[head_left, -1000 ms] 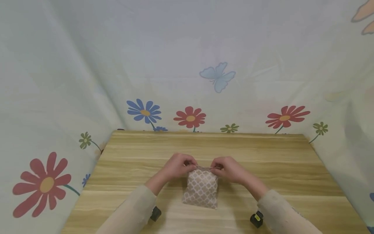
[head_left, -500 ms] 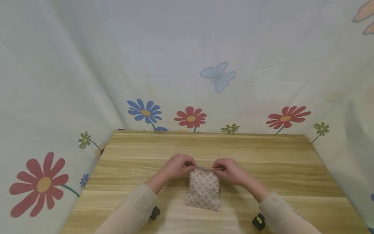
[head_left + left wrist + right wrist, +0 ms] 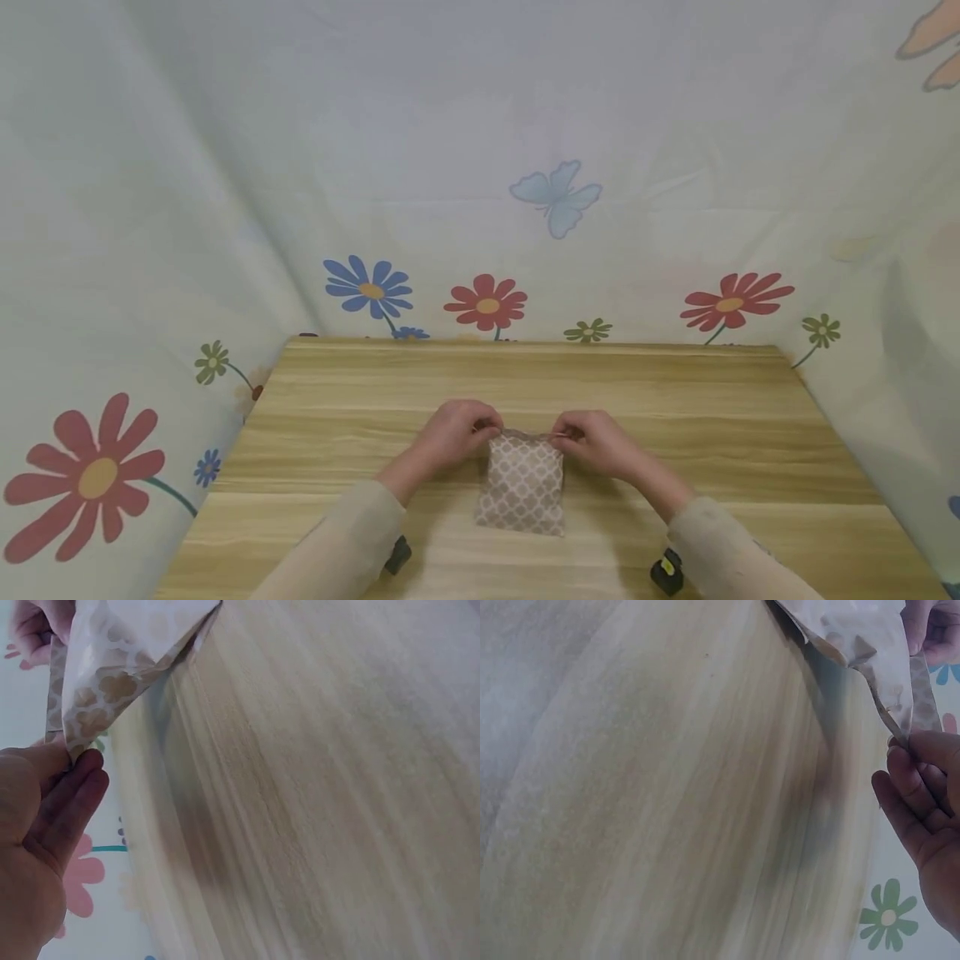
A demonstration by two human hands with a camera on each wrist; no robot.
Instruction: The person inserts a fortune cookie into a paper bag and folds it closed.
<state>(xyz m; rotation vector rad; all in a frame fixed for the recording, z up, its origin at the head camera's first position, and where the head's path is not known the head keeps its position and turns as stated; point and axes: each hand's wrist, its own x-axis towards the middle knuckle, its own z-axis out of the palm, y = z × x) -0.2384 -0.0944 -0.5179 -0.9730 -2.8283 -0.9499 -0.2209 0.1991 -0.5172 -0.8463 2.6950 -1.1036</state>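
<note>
A small beige pouch [image 3: 523,487] with a white lattice pattern hangs mouth-up between both hands, close over the wooden table. My left hand [image 3: 459,429] pinches its upper left corner between thumb and fingers. At the upper right corner, my right hand [image 3: 596,440] pinches the edge, where a thin pale line like a cord shows at the fingertips. In the left wrist view the pouch [image 3: 120,656] narrows to a folded point at the left thumb. The right wrist view shows the pouch's side edge [image 3: 881,701] drawn to the right fingers. The pouch's inside is hidden.
The wood-grain table [image 3: 675,392] spreads around the hands. Behind it and at both sides hangs a pale cloth backdrop [image 3: 420,125] printed with flowers and butterflies. Small dark devices show beside the left sleeve [image 3: 337,533] and the right sleeve [image 3: 720,542].
My right hand has shifted slightly right, and the pouch has moved a little right with it. The gap between the hands is slightly wider; both still pinch the top corners.
</note>
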